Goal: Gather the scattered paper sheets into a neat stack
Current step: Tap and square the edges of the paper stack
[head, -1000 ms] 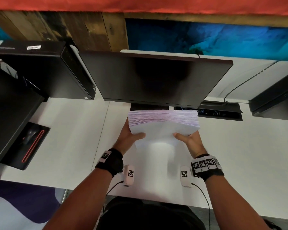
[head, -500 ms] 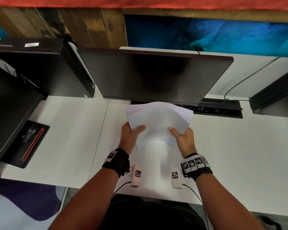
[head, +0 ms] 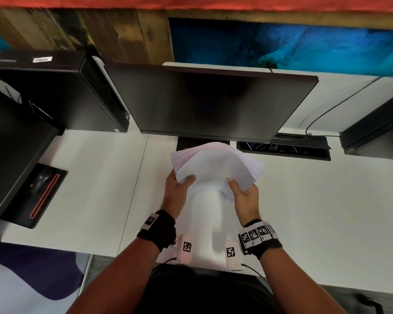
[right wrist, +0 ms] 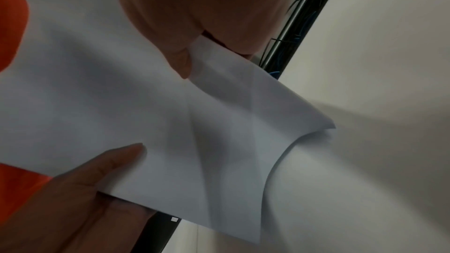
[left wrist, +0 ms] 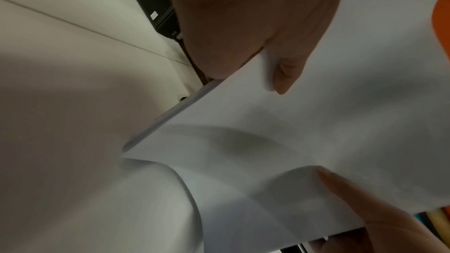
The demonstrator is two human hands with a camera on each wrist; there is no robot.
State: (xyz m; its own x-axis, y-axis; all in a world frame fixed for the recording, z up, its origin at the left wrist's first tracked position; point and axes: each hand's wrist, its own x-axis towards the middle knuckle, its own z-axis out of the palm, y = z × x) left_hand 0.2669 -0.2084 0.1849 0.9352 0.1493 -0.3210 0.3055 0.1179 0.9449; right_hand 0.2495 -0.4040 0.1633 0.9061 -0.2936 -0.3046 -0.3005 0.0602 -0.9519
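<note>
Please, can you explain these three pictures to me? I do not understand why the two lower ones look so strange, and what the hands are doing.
No machine here: a person wears three cameras. The head view looks down on a white desk with a dark monitor. The other two views come from cameras on the wrists, so they look close and skewed. The left hand and the right hand each grip one side of a stack of paper sheets, bowed between them. Its edges are fanned, not yet even.

My white desk (head: 304, 200) carries a dark monitor (head: 213, 103) and a black computer case (head: 61, 91) at the back. A black tray (head: 43, 196) sits at my left, and a cable well (head: 284, 149) is sunk behind.
</note>
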